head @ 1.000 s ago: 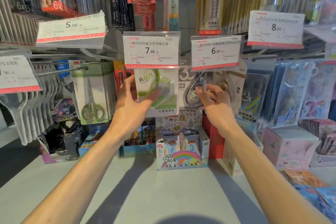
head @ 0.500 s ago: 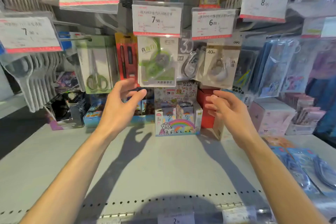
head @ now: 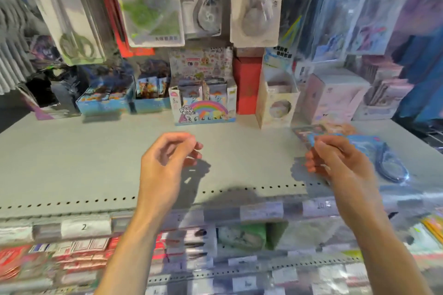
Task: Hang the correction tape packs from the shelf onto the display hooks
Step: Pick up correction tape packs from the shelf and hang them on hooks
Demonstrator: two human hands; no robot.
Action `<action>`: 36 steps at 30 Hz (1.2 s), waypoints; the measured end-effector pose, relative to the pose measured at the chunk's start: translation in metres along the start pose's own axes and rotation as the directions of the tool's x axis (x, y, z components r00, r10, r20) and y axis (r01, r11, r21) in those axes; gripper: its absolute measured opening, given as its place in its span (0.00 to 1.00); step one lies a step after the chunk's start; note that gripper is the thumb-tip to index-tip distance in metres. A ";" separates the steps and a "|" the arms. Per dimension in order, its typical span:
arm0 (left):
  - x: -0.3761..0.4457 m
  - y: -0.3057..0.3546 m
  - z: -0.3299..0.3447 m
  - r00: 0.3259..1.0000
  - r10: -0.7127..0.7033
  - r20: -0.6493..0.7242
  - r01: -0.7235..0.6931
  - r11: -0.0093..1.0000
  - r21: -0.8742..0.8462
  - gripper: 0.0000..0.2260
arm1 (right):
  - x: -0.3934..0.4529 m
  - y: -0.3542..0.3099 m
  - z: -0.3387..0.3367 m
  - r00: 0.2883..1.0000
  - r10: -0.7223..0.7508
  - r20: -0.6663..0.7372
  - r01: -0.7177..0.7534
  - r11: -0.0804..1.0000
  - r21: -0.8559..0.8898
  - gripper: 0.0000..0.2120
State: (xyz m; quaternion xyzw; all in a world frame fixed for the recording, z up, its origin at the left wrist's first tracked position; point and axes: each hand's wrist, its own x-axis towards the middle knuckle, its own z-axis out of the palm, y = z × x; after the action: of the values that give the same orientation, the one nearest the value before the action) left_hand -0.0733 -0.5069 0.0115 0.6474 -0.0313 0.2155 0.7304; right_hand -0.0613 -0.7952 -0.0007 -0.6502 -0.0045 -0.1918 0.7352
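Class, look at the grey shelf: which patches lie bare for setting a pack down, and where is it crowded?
The shelf lies bare on the left and in the middle, between the rainbow box and the dotted front edge. The left hand hovers over the middle. The right side is crowded: blue packs lie there by the right hand, and boxes line the back.
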 end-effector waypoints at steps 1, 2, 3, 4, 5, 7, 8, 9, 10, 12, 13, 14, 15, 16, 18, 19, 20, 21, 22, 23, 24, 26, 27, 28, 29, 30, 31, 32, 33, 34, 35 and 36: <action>-0.005 -0.005 0.017 1.000 -0.010 -0.005 0.010 1.000 -0.001 0.05 | 0.004 0.000 -0.013 1.000 0.001 -0.002 -0.001 1.000 0.020 0.04; -0.010 -0.010 0.034 1.000 -0.017 -0.013 0.017 1.000 -0.004 0.05 | 0.009 0.001 -0.025 1.000 -0.002 0.007 0.001 0.999 0.034 0.05; -0.014 -0.015 0.052 1.000 -0.019 -0.024 0.019 1.000 -0.010 0.04 | 0.016 0.000 -0.039 1.000 -0.007 0.025 0.006 0.999 0.040 0.06; -0.017 -0.020 0.071 0.999 -0.019 -0.035 0.018 1.000 -0.017 0.04 | 0.023 0.000 -0.054 0.999 -0.013 0.047 0.011 0.999 0.038 0.07; -0.020 -0.023 0.091 0.999 -0.018 -0.043 0.017 1.000 -0.024 0.04 | 0.033 -0.001 -0.070 0.998 -0.015 0.068 0.012 0.999 0.033 0.07; -0.026 -0.028 0.134 0.999 -0.020 -0.046 0.018 0.999 -0.032 0.04 | 0.055 -0.002 -0.102 0.994 -0.005 0.106 0.004 1.000 0.011 0.08; -0.028 -0.030 0.155 0.999 -0.026 -0.041 0.025 0.999 -0.033 0.03 | 0.066 -0.003 -0.118 0.992 0.004 0.128 -0.003 1.000 -0.006 0.07; -0.031 -0.031 0.175 0.999 -0.028 -0.030 0.027 0.999 -0.032 0.02 | 0.075 -0.004 -0.134 0.989 0.009 0.146 -0.006 1.000 -0.020 0.07; -0.032 -0.032 0.194 1.000 -0.025 -0.014 0.025 0.999 -0.035 0.02 | 0.085 -0.005 -0.149 0.988 0.005 0.157 -0.001 1.000 -0.029 0.07; -0.034 -0.034 0.228 1.000 -0.024 0.015 0.025 0.999 -0.022 0.05 | 0.104 -0.003 -0.179 0.986 0.006 0.168 0.003 0.999 -0.052 0.07; -0.035 -0.037 0.241 0.999 -0.029 0.024 0.029 1.000 0.000 0.06 | 0.114 -0.001 -0.193 0.984 0.016 0.177 -0.002 0.997 -0.083 0.07; -0.035 -0.040 0.253 0.998 -0.038 0.040 0.037 0.999 0.025 0.06 | 0.123 0.000 -0.206 0.981 0.026 0.193 -0.001 0.992 -0.130 0.06; -0.034 -0.043 0.262 0.997 -0.053 0.062 0.050 0.997 0.051 0.06 | 0.132 0.002 -0.217 0.977 0.039 0.209 0.000 0.984 -0.180 0.05; -0.032 -0.046 0.271 0.994 -0.071 0.083 0.065 0.995 0.077 0.05 | 0.140 0.005 -0.228 0.973 0.055 0.224 -0.003 0.975 -0.223 0.05; -0.026 -0.052 0.285 0.988 -0.104 0.113 0.089 0.987 0.133 0.03 | 0.155 0.012 -0.243 0.963 0.095 0.253 -0.015 0.953 -0.303 0.04; -0.022 -0.055 0.292 0.984 -0.123 0.130 0.103 0.983 0.155 0.03 | 0.162 0.016 -0.249 0.957 0.116 0.267 -0.014 0.934 -0.356 0.04; -0.017 -0.058 0.298 0.978 -0.145 0.150 0.118 0.977 0.175 0.03 | 0.169 0.020 -0.253 0.951 0.137 0.278 -0.011 0.911 -0.413 0.03; -0.012 -0.061 0.304 0.971 -0.163 0.176 0.126 0.970 0.206 0.03 | 0.176 0.024 -0.256 0.945 0.161 0.286 -0.010 0.885 -0.465 0.03; -0.006 -0.064 0.310 0.964 -0.175 0.202 0.122 0.960 0.252 0.03 | 0.182 0.028 -0.257 0.938 0.184 0.292 -0.008 0.858 -0.513 0.03; 0.000 -0.068 0.316 0.957 -0.176 0.230 0.098 0.945 0.312 0.02 | 0.188 0.031 -0.257 0.932 0.204 0.299 -0.003 0.830 -0.557 0.03; 0.007 -0.073 0.322 0.951 -0.166 0.261 0.056 0.922 0.384 0.03 | 0.192 0.034 -0.257 0.924 0.219 0.312 0.014 0.798 -0.602 0.03; 0.020 -0.081 0.333 0.936 -0.131 0.326 -0.063 0.850 0.522 0.04 | 0.200 0.039 -0.253 0.904 0.242 0.352 0.077 0.719 -0.690 0.03; 0.027 -0.083 0.339 0.925 -0.120 0.362 -0.121 0.808 0.577 0.02 | 0.203 0.040 -0.250 0.894 0.255 0.368 0.099 0.689 -0.718 0.04; 0.032 -0.086 0.344 0.909 -0.114 0.400 -0.178 0.763 0.622 0.02 | 0.206 0.041 -0.247 0.887 0.267 0.377 0.107 0.674 -0.731 0.05; 0.037 -0.089 0.349 0.891 -0.116 0.439 -0.232 0.714 0.660 0.03 | 0.208 0.042 -0.244 0.883 0.274 0.380 0.105 0.675 -0.731 0.05; 0.042 -0.093 0.352 0.870 -0.128 0.475 -0.283 0.661 0.696 0.05 | 0.209 0.043 -0.241 0.883 0.279 0.379 0.096 0.683 -0.725 0.04; 0.045 -0.096 0.355 0.851 -0.149 0.504 -0.325 0.604 0.728 0.07 | 0.210 0.045 -0.239 0.885 0.283 0.370 0.077 0.694 -0.716 0.04; 0.048 -0.099 0.357 0.833 -0.170 0.526 -0.360 0.557 0.748 0.08 | 0.212 0.046 -0.237 0.887 0.296 0.354 0.043 0.710 -0.703 0.05; 0.050 -0.100 0.357 0.820 -0.187 0.541 -0.379 0.530 0.759 0.09 | 0.213 0.046 -0.237 0.886 0.325 0.331 -0.019 0.738 -0.674 0.06; 0.051 -0.101 0.357 0.814 -0.198 0.547 -0.384 0.524 0.760 0.10 | 0.213 0.045 -0.236 0.877 0.363 0.315 -0.100 0.780 -0.618 0.06; 0.052 -0.100 0.358 0.813 -0.198 0.547 -0.376 0.539 0.754 0.10 | 0.213 0.043 -0.236 0.864 0.394 0.314 -0.181 0.825 -0.536 0.05; 0.052 -0.099 0.359 0.819 -0.194 0.540 -0.350 0.577 0.738 0.09 | 0.214 0.040 -0.236 0.852 0.413 0.321 -0.247 0.859 -0.447 0.05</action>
State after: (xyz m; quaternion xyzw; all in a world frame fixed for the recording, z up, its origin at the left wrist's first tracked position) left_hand 0.0932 -0.8439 -0.0064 0.9385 -0.1749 0.0362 0.2955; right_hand 0.0907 -1.0775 -0.0205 -0.7990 -0.0047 0.0823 0.5956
